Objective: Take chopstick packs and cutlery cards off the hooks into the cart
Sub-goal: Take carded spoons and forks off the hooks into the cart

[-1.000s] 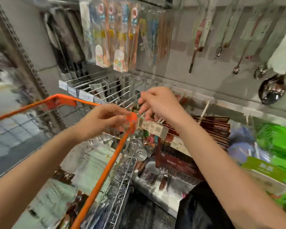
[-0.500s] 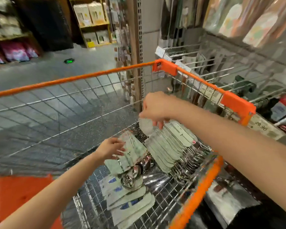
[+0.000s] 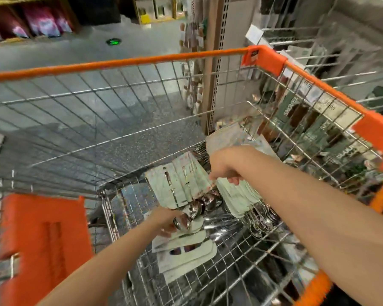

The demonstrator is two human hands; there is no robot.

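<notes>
Left hand [image 3: 166,219] holds the near, spoon-bowl end of a fanned stack of cutlery cards [image 3: 178,184], low inside the cart [image 3: 128,62]. Long axis runs away from the person, hang-holes at the far end. Right hand [image 3: 224,167], fingers curled, pinches the stack's right edge over a second card pile [image 3: 237,195]; judged ready to drop.

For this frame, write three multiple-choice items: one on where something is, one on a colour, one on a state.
1. Where is the fanned bunch of pale green spoon cards?
A. on a hook
B. inside the wire cart
C. on the floor

2. What colour is the cart's top rim?
A. orange
B. blue
C. black

3. What is the left hand doing?
A. hanging idle
B. gripping the rim
C. holding the cards' spoon end

Answers: 1 B, the cards sit within the mesh walls; 2 A, the rim shows orange; 3 C, its fingers curl at the bowls.
</notes>
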